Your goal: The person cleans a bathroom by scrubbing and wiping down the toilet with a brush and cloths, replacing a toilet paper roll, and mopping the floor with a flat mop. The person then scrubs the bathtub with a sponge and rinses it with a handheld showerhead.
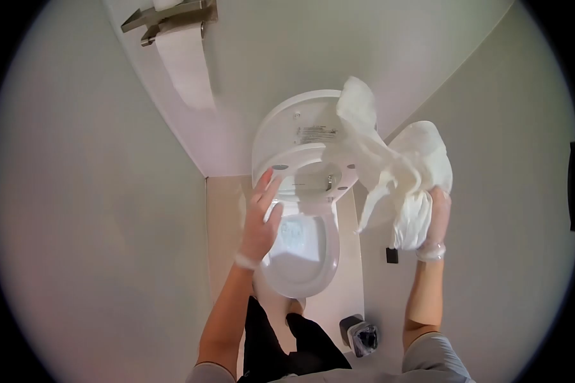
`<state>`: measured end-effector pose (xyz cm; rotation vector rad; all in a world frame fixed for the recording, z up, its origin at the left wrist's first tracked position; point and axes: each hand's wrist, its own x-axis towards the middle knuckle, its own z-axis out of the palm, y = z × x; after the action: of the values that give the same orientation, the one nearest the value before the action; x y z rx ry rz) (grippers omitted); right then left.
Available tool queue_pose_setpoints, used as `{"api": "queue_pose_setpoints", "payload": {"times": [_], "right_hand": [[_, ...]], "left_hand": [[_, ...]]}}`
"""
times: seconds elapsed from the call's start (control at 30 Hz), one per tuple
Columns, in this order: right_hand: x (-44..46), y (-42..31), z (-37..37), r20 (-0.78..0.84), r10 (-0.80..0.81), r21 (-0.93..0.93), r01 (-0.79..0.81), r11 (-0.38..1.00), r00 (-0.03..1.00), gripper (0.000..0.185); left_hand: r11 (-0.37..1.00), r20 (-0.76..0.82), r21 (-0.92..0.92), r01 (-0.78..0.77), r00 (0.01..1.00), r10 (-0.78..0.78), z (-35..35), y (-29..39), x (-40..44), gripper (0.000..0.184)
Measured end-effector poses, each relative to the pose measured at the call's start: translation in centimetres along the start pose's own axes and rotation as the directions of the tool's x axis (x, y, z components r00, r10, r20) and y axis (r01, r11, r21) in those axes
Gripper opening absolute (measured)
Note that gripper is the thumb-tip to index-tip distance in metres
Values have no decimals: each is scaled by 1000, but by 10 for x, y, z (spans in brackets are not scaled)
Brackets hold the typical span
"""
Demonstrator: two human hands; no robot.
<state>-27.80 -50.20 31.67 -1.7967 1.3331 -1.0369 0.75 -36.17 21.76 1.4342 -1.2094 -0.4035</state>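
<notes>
- White cloth (421, 153), one, thin and crumpled: bunched in the right hand (439, 217), off to the right of the toilet bowl (332, 255). Its long axis runs from that fist away from the person and leftward, the loose far end overlapping the right edge of the raised lid (281, 118) from where I stand; whether it touches there, I cannot tell.
- Right hand: closed around the near end of the cloth, a pale, see-through cuff at the wrist. Of the two hands, plainly the nearer to the cloth.
- Left hand (260, 220): fingers spread, nothing seen in the grasp; well apart from the cloth, over the bowl's left side, fingertips by the upright seat (298, 155). Contact with the seat, uncertain. Similar cuff.
- Toilet, white: lid and seat both up, small printed marks on the lid's inner face.
- Floor (227, 210), beige, around the bowl.
- Walls (96, 210), pale grey, close on either side.
- Metal holder (179, 19), on the far wall, upper left, with a length of white paper (188, 70) hanging from it.
- Small bin (358, 335), dark, lined, standing on the floor to the right of the person's legs (300, 345).
</notes>
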Motion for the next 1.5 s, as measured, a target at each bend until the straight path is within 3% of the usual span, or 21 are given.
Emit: {"api": "queue_pose_setpoints", "payload": {"times": [0.17, 0.23, 0.27, 0.33, 0.5, 0.57, 0.6, 0.67, 0.7, 0.77, 0.8, 0.83, 0.87, 0.9, 0.93, 1.0, 1.07, 1.1, 1.17, 1.23, 1.5], "right_hand": [[-10, 33, 17, -135, 283, 410, -207, 889, 949, 20], [-18, 44, 30, -184, 146, -138, -173, 975, 972, 22], [-10, 47, 48, -38, 411, 706, -266, 656, 911, 32], [12, 70, 102, -83, 461, 815, -206, 542, 884, 45], [85, 144, 268, -520, 487, 637, -61, 768, 702, 58], [61, 96, 288, -272, 442, 487, -274, 829, 855, 58], [49, 84, 325, -438, 409, 453, -197, 870, 801, 63], [8, 60, 378, -591, 209, 176, -128, 976, 779, 77], [-13, 54, 387, -554, 50, -48, -91, 995, 831, 84], [-14, 68, 382, -504, -36, -183, -66, 981, 863, 86], [-18, 80, 378, -411, -104, -324, -39, 945, 906, 89], [-9, 76, 361, -553, -21, -279, -162, 946, 833, 81], [18, 71, 335, -672, 53, -226, -272, 935, 739, 74], [41, 77, 309, -727, 136, -101, -300, 949, 673, 63], [59, 86, 284, -771, 216, 22, -314, 949, 599, 53], [78, 150, 253, -761, 201, -241, -557, 795, 616, 36], [88, 241, 240, -691, 425, 399, -183, 899, 585, 33], [94, 250, 243, -684, 429, 406, -181, 896, 590, 33], [84, 252, 250, -461, 654, 882, 232, 409, 600, 29], [82, 245, 259, -410, 762, 912, 199, 359, 501, 27], [-4, 300, 371, -523, 566, 405, -398, 823, 637, 27]], "left_hand": [[996, 28, -83, 34, 999, -31, 5, -62, 44, 44], [985, 43, -171, 11, 999, -4, 5, -115, 65, 39], [986, 19, -152, -71, 997, 75, 16, -148, 73, 33], [975, 182, -185, 123, 979, -89, 23, -161, 88, 33], [735, 376, -367, 570, 814, -443, 30, -159, 93, 37], [880, 433, -255, 400, 861, -266, 17, -168, 100, 35], [881, 450, -249, 402, 854, -262, 12, -183, 102, 35], [850, 425, 473, 232, 785, -451, 1, -212, 98, 33], [854, 443, 477, 209, 782, -439, 4, -204, 95, 33], [997, 280, -49, -61, 957, 73, 4, -185, 94, 32], [999, 343, 28, -28, 939, 17, 2, -203, 93, 35], [994, 404, 110, -6, 914, -39, 0, -221, 90, 39], [904, 387, -218, 367, 883, -265, 10, -195, 93, 42], [587, 431, -507, 631, 775, -462, 19, -170, 97, 45], [576, 466, -538, 615, 787, -405, 22, -156, 98, 50], [590, 470, -523, 615, 785, -403, 25, -154, 94, 47], [607, 463, -514, 606, 792, -399, 19, -164, 95, 45], [795, 427, -371, 481, 848, -314, 18, -165, 94, 44], [918, 417, -193, 346, 876, -243, 13, -164, 84, 44], [788, 376, -465, 404, 896, -237, 21, -168, 89, 43], [785, 428, -428, 447, 866, -260, 17, -172, 86, 48]]}}
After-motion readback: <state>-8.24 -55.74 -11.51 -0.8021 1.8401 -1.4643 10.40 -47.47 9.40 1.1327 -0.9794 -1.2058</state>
